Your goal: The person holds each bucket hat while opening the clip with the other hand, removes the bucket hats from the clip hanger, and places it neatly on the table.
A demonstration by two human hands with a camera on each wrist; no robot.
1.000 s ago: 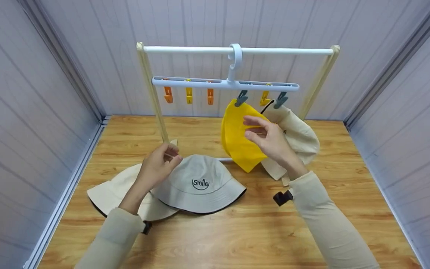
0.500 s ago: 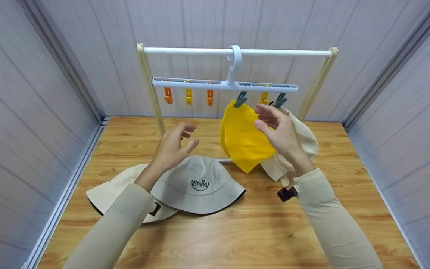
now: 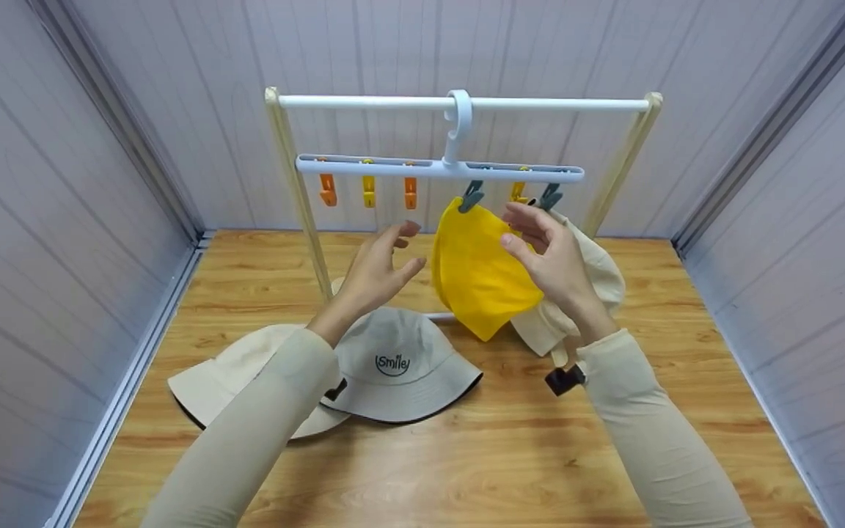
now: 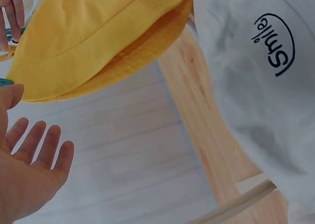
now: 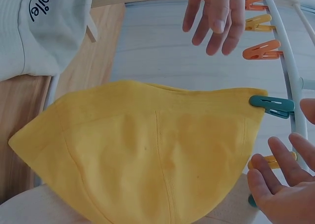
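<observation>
A yellow bucket hat (image 3: 477,271) hangs folded by one corner from a dark teal clip (image 3: 472,196) on the white clip hanger (image 3: 393,167). To its left my left hand (image 3: 382,268) hovers above the grey "smile" hat, fingers loosely bent and holding nothing. My right hand (image 3: 558,264) is in front of the yellow hat's right side, near the yellow clip (image 5: 273,161); nothing is in its grasp, and I cannot tell whether its fingertips touch the hat. Behind that hand, a cream hat (image 3: 598,271) hangs partly hidden from another dark teal clip (image 3: 551,196).
A grey bucket hat (image 3: 422,389) lies on the wooden table (image 3: 481,469), overlapping a cream hat (image 3: 210,381). Orange clips (image 3: 328,191) and a yellow one hang at the hanger's left. The rack's white rod (image 3: 554,104) and wooden posts (image 3: 294,169) stand behind.
My left hand has moved right and up, from beside the left post toward the yellow hat. My right hand has shifted slightly right and up. The hats hang and lie much as before.
</observation>
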